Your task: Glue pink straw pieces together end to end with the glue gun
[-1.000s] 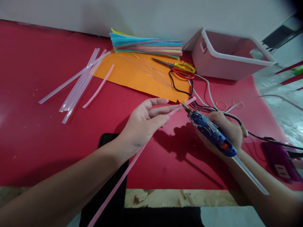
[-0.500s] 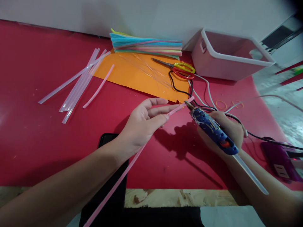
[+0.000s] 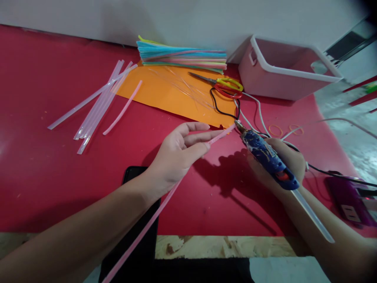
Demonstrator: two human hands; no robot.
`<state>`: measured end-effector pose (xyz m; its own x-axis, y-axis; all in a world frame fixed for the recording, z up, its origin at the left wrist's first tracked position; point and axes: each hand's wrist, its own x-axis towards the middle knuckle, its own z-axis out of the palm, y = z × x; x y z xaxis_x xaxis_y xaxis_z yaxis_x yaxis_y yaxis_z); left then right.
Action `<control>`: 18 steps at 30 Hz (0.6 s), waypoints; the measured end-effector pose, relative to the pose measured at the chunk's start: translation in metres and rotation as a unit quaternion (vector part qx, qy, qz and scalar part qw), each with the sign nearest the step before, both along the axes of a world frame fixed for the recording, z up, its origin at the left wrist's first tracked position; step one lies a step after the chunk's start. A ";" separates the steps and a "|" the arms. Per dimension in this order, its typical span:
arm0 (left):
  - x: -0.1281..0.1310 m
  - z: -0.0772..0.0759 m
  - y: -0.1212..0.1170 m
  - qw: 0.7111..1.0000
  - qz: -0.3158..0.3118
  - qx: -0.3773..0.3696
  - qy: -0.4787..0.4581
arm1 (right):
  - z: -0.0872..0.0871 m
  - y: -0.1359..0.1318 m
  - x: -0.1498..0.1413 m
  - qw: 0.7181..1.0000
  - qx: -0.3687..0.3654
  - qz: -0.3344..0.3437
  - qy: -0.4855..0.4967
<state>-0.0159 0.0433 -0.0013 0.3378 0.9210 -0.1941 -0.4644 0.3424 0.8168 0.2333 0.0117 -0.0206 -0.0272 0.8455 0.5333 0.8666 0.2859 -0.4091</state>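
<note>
My left hand (image 3: 176, 153) pinches a long pale pink straw (image 3: 147, 226) between thumb and fingers, its far end pointing right over the red table. My right hand (image 3: 282, 165) grips a blue hot glue gun (image 3: 266, 157) with a clear glue stick sticking out of its back. The gun's metal nozzle sits right at the straw's tip, beside the front corner of an orange paper sheet (image 3: 173, 90).
A bundle of coloured straws (image 3: 182, 55) and yellow-red scissors (image 3: 224, 84) lie at the back. Clear glue sticks (image 3: 97, 102) lie at the left. A pale plastic bin (image 3: 282, 68), cords, rubber bands (image 3: 276, 130) and a power strip (image 3: 350, 204) are at the right. A black phone (image 3: 132, 243) lies under my left forearm.
The glue gun has slid right and slightly away along the straw, from partway along it to its tip. My left hand has stayed still.
</note>
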 end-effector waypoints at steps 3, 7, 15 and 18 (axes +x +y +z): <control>0.000 0.000 0.001 1.000 0.008 0.002 0.013 | 0.000 0.001 0.000 0.998 -0.019 -0.054 0.009; 0.001 0.000 0.001 0.999 0.029 0.008 0.028 | 0.000 0.009 0.008 0.996 -0.072 -0.007 -0.053; 0.002 0.004 -0.003 0.990 0.089 0.084 0.076 | 0.002 0.015 0.009 0.971 -0.100 0.174 -0.126; 0.002 0.003 -0.008 0.983 0.079 0.128 0.107 | 0.008 0.014 0.006 0.966 -0.108 0.206 -0.114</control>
